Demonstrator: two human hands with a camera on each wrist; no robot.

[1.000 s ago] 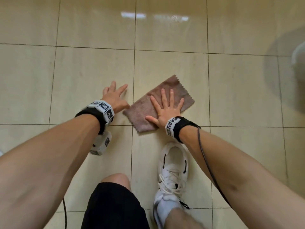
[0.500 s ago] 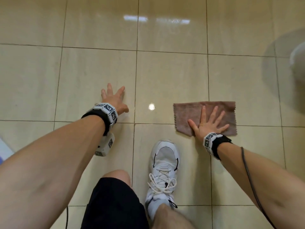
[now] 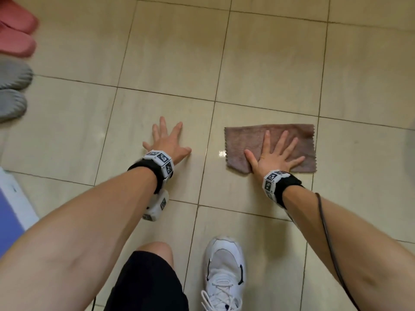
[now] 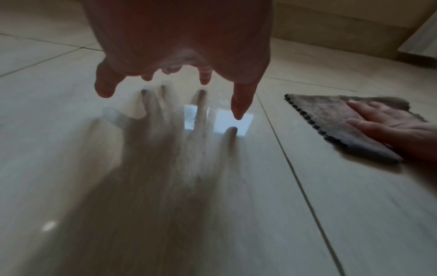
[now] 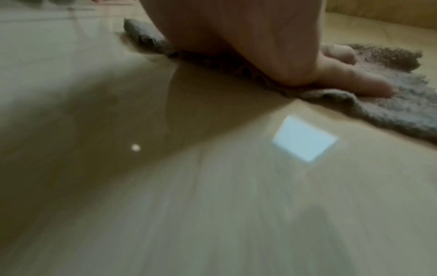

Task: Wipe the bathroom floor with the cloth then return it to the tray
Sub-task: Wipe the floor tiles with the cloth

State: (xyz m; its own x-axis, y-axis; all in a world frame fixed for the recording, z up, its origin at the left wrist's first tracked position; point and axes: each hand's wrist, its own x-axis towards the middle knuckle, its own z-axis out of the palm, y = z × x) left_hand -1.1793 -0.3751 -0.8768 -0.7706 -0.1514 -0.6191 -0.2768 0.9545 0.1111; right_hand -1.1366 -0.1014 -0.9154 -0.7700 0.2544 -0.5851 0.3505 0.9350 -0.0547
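Observation:
A brown cloth (image 3: 244,142) with a zigzag edge lies flat on the glossy beige tile floor (image 3: 179,52), right of centre in the head view. My right hand (image 3: 275,151) presses on it with straight, spread fingers; the cloth (image 5: 390,104) bunches slightly at the little finger in the right wrist view. My left hand (image 3: 167,140) is spread on the bare tile to the cloth's left, about a hand's width away. From the left wrist, its fingers (image 4: 238,104) reach down toward the floor, with the cloth (image 4: 331,119) off to the right. No tray is plainly visible.
Pink slippers (image 3: 15,32) and grey slippers (image 3: 13,90) sit at the left edge. A white and purple object (image 3: 11,212) lies at the lower left. My white sneaker (image 3: 224,272) and bent knee (image 3: 155,250) are just behind my hands.
My right hand slid the cloth rightward from beside the left hand, turning it square to the tiles. The head view has shifted, bringing the slippers into view at the left.

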